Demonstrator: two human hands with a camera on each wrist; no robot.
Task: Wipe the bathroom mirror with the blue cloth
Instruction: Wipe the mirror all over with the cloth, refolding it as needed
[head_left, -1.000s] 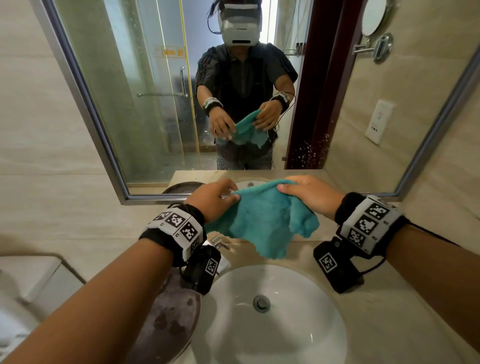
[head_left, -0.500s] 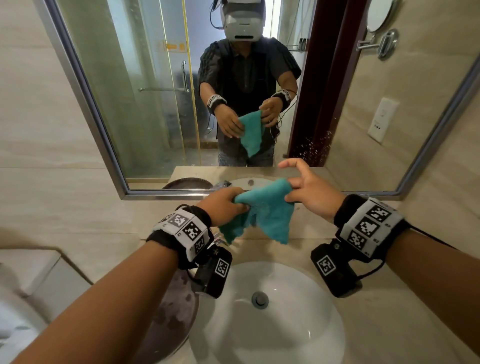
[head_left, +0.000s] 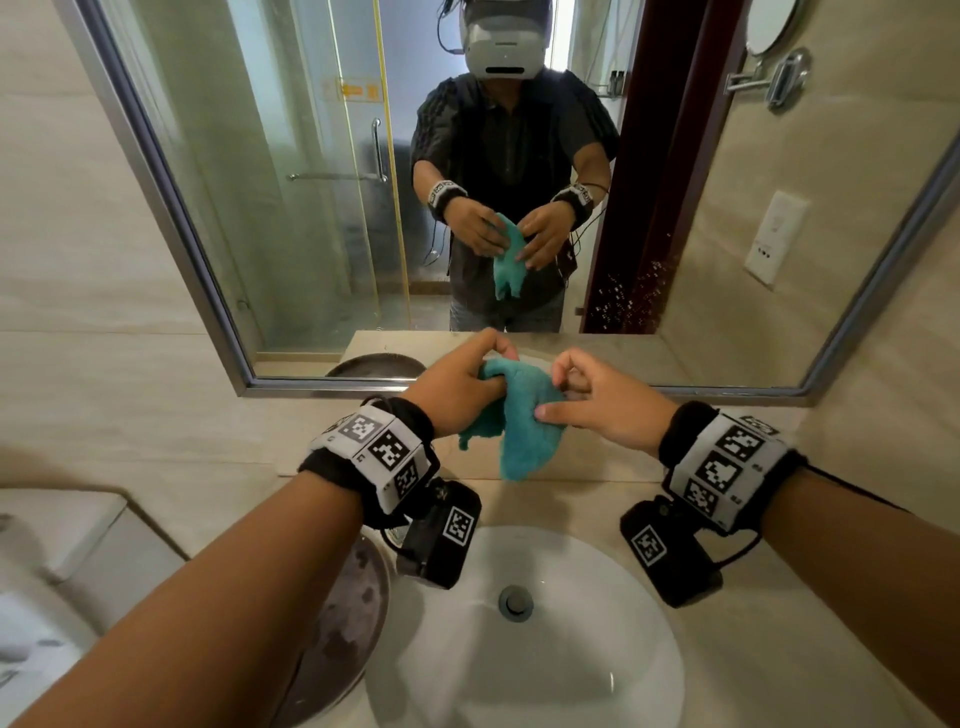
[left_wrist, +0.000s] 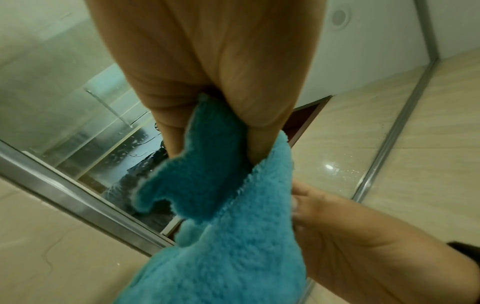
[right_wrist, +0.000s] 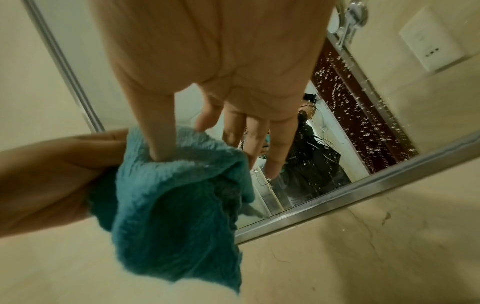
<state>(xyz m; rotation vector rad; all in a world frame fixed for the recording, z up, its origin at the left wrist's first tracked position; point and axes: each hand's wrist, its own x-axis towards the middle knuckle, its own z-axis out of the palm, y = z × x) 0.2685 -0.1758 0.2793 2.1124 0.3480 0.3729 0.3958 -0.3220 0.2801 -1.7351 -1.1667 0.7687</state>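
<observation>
Hanging: blue cloth (head_left: 522, 421), fluffy and thick-piled, is being held bunched in folds in front of the mirror's lower frame, above the basin, its loose end drooping in a rounded flap.
Left hand (head_left: 457, 387): the cloth's upper edge is being gripped between curled fingers and thumb; in the left wrist view the plush is being squeezed into the fist.
Right hand (head_left: 605, 402): fingers are being kept loosely spread; the thumb is being pressed into the pile, other fingers are being held clear of it.
Mirror (head_left: 291, 171): flat glass in a brushed metal frame; dried white droplets are being shown speckled over its right part.
Basin (head_left: 597, 665): smooth white oval bowl with a round metal drain.
Counter (head_left: 769, 649): polished beige stone, faintly veined.
</observation>
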